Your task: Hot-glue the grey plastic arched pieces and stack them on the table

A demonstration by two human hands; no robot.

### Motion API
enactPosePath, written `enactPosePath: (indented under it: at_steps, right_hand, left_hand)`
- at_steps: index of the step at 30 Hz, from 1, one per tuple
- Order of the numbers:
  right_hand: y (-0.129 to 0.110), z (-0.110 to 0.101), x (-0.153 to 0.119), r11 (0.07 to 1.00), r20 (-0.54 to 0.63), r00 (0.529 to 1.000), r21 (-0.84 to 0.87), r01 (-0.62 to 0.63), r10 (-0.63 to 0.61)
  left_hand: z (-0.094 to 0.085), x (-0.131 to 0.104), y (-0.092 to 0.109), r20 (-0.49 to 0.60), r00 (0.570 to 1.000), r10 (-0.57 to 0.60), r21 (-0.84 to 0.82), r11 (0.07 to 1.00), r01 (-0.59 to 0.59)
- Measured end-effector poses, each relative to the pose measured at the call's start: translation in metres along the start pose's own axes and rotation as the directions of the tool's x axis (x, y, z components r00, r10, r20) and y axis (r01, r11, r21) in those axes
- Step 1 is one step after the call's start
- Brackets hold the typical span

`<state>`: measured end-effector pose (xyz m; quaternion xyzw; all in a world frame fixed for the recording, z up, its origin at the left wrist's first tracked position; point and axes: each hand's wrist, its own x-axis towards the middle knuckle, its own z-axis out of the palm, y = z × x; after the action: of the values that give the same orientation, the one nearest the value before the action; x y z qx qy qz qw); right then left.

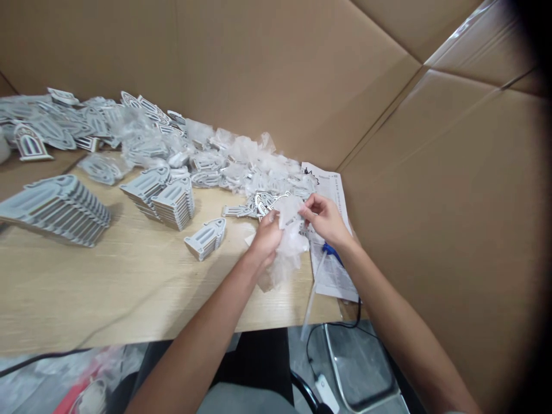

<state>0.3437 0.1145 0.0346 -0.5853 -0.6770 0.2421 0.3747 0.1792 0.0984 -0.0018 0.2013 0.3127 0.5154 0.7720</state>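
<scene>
Clamping the plastic (290,244) in my left grip (266,237), my right grip (324,218) pinching its edge, presumably to steady it.

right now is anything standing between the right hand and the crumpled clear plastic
Nothing visible does: the right hand is right at the upper edge of the crumpled clear plastic, which the left hand holds. The window-shaped pieces lie beyond, not between.
</scene>
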Motion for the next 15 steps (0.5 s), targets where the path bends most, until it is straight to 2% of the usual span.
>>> enactPosePath:
  at_steps: [5, 9, 12, 14, 15]
  right_hand:
    - [0.000, -0.019, 0.021, 0.982, -0.205, 0.978, -0.191, 0.004, -0.044]
    - [-0.010, -0.027, 0.039, 0.952, -0.243, 0.963, -0.303, 0.035, -0.113]
    - [-0.026, -0.024, 0.037, 0.941, -0.297, 0.938, -0.330, 0.076, -0.180]
    - [-0.043, -0.020, 0.025, 0.937, -0.214, 0.952, -0.319, 0.142, -0.217]
    - [-0.051, -0.018, 0.018, 0.938, -0.087, 0.970, -0.290, 0.191, -0.225]
  left_hand:
    - [-0.002, 0.001, 0.001, -0.050, 0.999, -0.002, 0.027, 1.000, 0.004]
    - [-0.006, -0.002, 0.005, -0.059, 0.998, 0.008, 0.060, 0.998, -0.004]
    - [-0.009, -0.004, 0.008, -0.063, 0.998, 0.013, 0.057, 0.998, -0.009]
    - [-0.009, -0.004, 0.011, -0.074, 0.997, 0.008, 0.022, 1.000, -0.006]
    - [-0.008, -0.003, 0.012, -0.077, 0.997, -0.001, -0.003, 1.000, 0.000]
